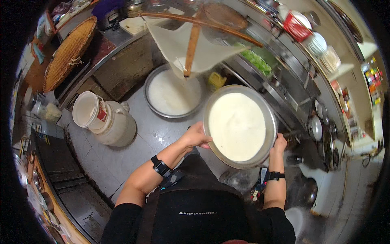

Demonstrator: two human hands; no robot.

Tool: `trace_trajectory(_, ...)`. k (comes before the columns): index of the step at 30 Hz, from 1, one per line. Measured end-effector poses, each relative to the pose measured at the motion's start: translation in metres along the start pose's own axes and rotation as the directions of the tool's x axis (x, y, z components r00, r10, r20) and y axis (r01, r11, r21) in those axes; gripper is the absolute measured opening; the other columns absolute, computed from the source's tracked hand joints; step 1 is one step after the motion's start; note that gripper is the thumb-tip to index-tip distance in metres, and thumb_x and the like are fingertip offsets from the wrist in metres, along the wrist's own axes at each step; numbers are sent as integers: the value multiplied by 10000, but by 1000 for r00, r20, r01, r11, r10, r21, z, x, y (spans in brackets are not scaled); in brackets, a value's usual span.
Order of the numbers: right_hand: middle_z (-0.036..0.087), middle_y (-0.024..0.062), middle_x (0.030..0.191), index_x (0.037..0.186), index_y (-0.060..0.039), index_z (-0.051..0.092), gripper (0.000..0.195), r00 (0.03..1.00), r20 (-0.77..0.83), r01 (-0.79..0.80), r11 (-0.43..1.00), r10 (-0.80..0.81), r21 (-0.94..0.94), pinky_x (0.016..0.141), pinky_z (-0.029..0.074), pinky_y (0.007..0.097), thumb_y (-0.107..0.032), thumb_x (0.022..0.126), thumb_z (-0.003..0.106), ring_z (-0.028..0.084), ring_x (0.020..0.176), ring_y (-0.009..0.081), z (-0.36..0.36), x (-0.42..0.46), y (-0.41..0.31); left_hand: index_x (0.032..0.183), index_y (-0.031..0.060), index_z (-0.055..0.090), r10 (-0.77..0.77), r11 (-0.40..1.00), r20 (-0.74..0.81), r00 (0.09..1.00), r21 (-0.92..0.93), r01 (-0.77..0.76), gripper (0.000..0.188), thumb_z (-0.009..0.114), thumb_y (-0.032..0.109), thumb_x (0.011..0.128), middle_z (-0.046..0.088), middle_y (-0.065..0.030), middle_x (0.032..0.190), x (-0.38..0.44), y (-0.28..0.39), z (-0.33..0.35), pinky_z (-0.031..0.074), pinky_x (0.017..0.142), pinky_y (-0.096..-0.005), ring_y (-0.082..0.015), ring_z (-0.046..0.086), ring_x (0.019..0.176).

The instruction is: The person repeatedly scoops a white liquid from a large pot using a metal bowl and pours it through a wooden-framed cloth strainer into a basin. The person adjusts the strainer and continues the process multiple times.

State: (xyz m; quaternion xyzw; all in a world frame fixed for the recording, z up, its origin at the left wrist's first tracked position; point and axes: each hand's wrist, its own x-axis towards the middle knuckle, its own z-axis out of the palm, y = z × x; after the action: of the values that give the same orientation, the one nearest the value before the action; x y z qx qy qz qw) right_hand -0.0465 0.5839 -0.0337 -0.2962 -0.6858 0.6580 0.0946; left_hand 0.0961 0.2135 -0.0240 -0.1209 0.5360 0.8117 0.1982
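My left hand (196, 136) grips the left side of a wide metal bowl (271, 125), thumb over the rim. On its lower right side, my right hand (278, 144) holds the rim. Pale cream-coloured liquid (237, 125) fills much of the bowl, which is held in the air before me. Beyond it, a whitish cloth (210, 59) hangs by its corners from crossed wooden bars (192, 45). Under the cloth, a large metal basin (164, 114) on the floor contains white, frothy-looking liquid (170, 94).
A white plastic bucket (83, 106) rests atop a big pale plastic drum (118, 131) on the left floor. Woven bamboo tray (70, 55) leans at the left counter. Steel counter (274, 88) with chopped greens (257, 62) runs along the right; a yellow container (217, 80) stands by it.
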Motion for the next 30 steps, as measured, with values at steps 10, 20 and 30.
trace_trajectory(10, 579, 63, 757, 767, 60, 599, 229, 953, 246, 216, 964, -175, -152, 638, 415, 397, -151, 852, 570, 499, 688, 192, 320, 170, 9, 1183, 2, 479, -79, 979, -459, 885, -204, -19, 389, 652, -35, 836, 611, -104, 902, 149, 42, -123, 606, 623, -322, -222, 671, 766)
trace_trajectory(20, 625, 77, 827, 792, 32, 624, 250, 941, 339, 199, 837, -17, -510, 674, 444, 379, -212, 841, 605, 554, 740, 211, 472, 230, -12, 1277, 26, 478, -110, 914, -445, 889, -396, -85, 404, 615, 54, 897, 598, -107, 1063, 225, 78, -183, 584, 665, -323, -200, 645, 835)
trace_trajectory(30, 647, 201, 1087, 1080, 112, 622, 546, 942, 333, 319, 431, -47, -844, 815, 491, 409, -246, 706, 796, 629, 963, 291, 506, 172, -22, 1194, -26, 500, -173, 826, -289, 942, -563, -21, 415, 680, 176, 880, 583, -149, 1056, 232, 70, -241, 606, 679, -376, -275, 663, 806)
